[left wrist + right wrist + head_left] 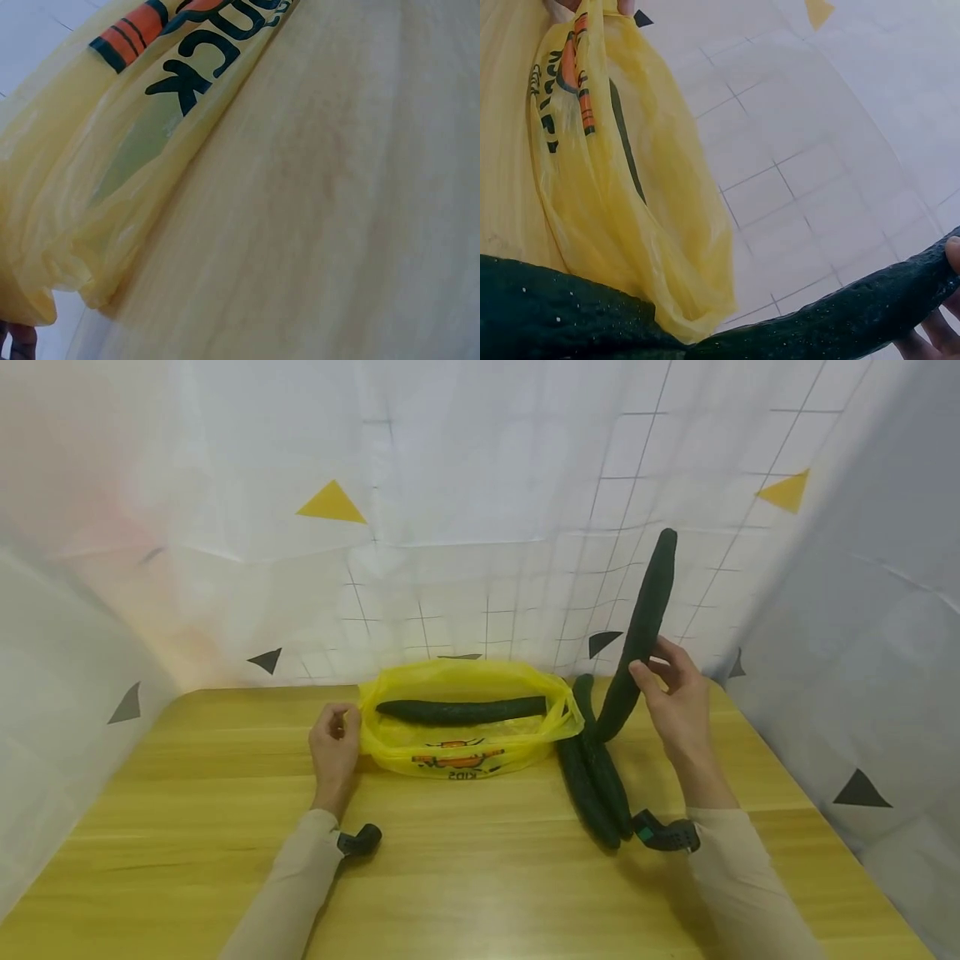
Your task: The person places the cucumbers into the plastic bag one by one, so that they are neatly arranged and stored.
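Observation:
A yellow plastic bag (401, 760) with a printed picture lies with its mouth spread wide, one dark green cucumber (461, 712) inside it. My left hand (333, 752) pinches the bag's left end; in the left wrist view only its fingers (21, 337) show, beside the bag (52, 187). My right hand (678, 697) grips another cucumber (647, 618) between thumb and fingers, tilted upright to the right of the bag. In the right wrist view this held cucumber (840, 315) reaches past the bag's near end (682, 262). Its lower end overlaps the cucumbers on the table.
Two cucumbers, a left one (581, 797) and a right one (607, 777), lie side by side against the bag's right end on the wooden table (465, 868). A white patterned sheet (465, 460) hangs behind the table and along both sides.

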`<action>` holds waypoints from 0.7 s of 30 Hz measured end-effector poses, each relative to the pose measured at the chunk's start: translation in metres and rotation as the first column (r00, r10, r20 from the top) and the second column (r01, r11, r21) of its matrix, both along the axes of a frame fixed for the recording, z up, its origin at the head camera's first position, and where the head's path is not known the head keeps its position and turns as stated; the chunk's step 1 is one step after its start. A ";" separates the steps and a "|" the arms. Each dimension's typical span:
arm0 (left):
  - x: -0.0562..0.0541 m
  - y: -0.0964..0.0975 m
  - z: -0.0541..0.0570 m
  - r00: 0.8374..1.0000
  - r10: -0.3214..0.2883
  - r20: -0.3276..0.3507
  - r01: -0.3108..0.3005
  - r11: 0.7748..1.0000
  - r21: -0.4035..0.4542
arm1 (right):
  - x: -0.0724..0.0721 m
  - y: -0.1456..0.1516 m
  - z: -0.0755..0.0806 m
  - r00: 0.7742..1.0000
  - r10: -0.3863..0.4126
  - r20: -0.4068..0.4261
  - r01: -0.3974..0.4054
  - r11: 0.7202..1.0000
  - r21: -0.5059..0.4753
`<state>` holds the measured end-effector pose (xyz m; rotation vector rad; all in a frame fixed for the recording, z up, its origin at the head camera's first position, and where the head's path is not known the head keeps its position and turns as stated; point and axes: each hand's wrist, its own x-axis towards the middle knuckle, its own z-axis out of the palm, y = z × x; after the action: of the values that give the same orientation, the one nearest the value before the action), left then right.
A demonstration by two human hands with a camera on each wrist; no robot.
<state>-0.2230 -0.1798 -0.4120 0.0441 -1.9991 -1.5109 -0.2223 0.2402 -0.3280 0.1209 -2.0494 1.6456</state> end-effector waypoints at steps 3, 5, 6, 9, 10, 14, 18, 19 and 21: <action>0.000 -0.001 -0.001 1.000 -0.006 -0.003 0.006 1.000 0.000 | -0.001 -0.004 0.001 1.000 0.018 -0.020 -0.018 0.999 -0.032; -0.001 -0.001 -0.001 1.000 -0.008 -0.002 0.008 1.000 -0.001 | -0.002 -0.006 0.001 0.999 0.028 -0.038 -0.030 0.998 -0.052; -0.001 -0.001 -0.001 1.000 -0.008 -0.003 0.008 1.000 -0.004 | -0.002 -0.007 0.001 0.998 0.033 -0.047 -0.036 0.998 -0.059; -0.001 -0.002 -0.002 1.000 -0.005 0.004 0.005 1.000 -0.007 | -0.003 -0.010 0.001 0.995 0.060 -0.084 -0.067 0.994 -0.087; -0.001 -0.002 -0.003 1.000 -0.003 0.007 0.003 1.000 -0.008 | -0.003 -0.011 0.001 0.993 0.069 -0.094 -0.077 0.993 -0.090; -0.002 -0.003 -0.002 1.000 -0.003 0.014 0.003 1.000 0.004 | -0.005 -0.015 0.002 0.989 0.096 -0.114 -0.105 0.991 -0.077; -0.002 -0.003 -0.002 1.000 -0.006 0.029 0.006 1.000 0.015 | -0.008 -0.019 0.002 0.981 0.131 -0.145 -0.143 0.987 -0.075; -0.002 -0.002 -0.002 0.999 -0.006 0.034 0.006 1.000 0.017 | -0.009 -0.020 0.002 0.977 0.144 -0.158 -0.158 0.984 -0.080; -0.002 -0.002 -0.002 0.999 -0.007 0.040 0.007 1.000 0.020 | -0.011 -0.023 0.001 0.968 0.171 -0.185 -0.191 0.977 -0.095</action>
<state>-0.2250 -0.1818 -0.4142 0.0757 -2.0175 -1.5455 -0.2336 0.2174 -0.3272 0.4119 -1.8547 1.7864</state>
